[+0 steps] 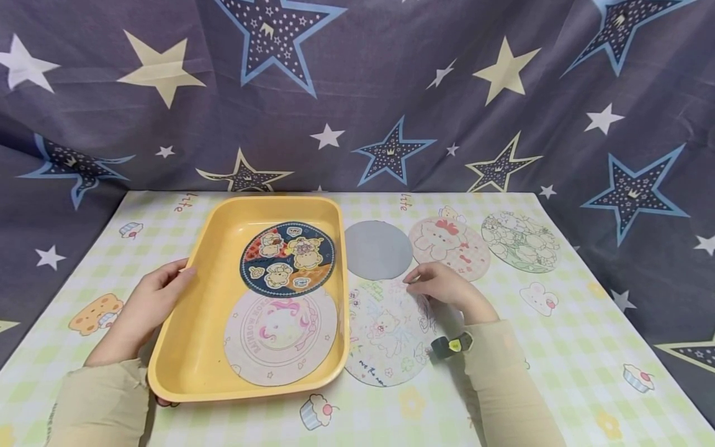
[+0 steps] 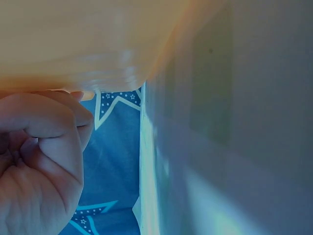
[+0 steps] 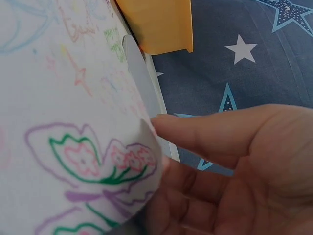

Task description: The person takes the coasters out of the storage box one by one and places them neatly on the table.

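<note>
A starry curtain (image 1: 368, 81) fills the top of the head view; below it spreads the checked table (image 1: 586, 366). Left of centre on it sits the yellow tray (image 1: 192, 347), with the white-pink disc (image 1: 279, 347) and, above that, the navy disc (image 1: 287, 261) inside. The doodle disc (image 1: 385, 347) is just right of the tray, low centre, outside it. Toward the right of the frame lie the pink disc (image 1: 449, 251), green disc (image 1: 519, 242) and grey disc (image 1: 380, 248).

The left hand (image 1: 153, 301) grips the tray's left side. The right hand (image 1: 444, 287) pinches the doodle disc's upper-right edge, thumb on the drawn face, fingers behind.

The step looks like taking up this disc while steadying the tray. The next move seems to call for a firm pinch and a clean lift clear of the grey disc.
</note>
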The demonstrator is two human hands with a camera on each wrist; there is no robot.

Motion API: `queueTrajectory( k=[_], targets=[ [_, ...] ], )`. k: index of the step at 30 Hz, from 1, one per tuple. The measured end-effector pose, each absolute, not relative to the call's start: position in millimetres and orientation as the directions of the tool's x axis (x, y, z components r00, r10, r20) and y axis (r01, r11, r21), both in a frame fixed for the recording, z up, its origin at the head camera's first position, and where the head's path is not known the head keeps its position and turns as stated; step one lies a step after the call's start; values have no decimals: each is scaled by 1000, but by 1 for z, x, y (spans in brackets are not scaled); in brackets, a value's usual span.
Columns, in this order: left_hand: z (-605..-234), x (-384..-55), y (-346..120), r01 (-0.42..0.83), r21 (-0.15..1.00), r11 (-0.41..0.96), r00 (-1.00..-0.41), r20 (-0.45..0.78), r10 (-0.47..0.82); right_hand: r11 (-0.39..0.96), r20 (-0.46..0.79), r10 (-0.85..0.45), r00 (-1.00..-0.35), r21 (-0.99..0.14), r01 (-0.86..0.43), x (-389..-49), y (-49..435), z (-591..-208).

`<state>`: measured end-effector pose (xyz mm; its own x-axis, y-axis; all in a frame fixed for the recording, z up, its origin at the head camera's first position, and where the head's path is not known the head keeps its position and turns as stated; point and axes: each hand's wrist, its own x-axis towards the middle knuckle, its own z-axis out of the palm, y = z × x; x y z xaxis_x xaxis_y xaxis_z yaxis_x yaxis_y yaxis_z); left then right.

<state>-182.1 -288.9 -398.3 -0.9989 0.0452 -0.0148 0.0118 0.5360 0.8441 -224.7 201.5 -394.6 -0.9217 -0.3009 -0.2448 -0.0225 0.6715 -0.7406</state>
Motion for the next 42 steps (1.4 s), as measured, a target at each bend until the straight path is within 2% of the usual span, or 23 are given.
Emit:
queueTrajectory(
  k=[13,25,32,42],
  targets=[
    [-398,-182,-288,7,844,537,-999,-19,42,743,-270,-291,-918,-668,-39,-224,199,-394],
    [-399,-183,-289,11,849,528,-999,-14,44,735,-263,-305,-915,-676,-51,-225,199,-396],
    [-398,-182,-288,4,849,529,-999,-20,38,733,-214,-321,-923,-673,-99,-225,196,-396],
    [-397,-181,-287,5,842,540,-999,-17,37,699,-242,-277,-930,-715,-22,-225,194,-397]
  ],
)
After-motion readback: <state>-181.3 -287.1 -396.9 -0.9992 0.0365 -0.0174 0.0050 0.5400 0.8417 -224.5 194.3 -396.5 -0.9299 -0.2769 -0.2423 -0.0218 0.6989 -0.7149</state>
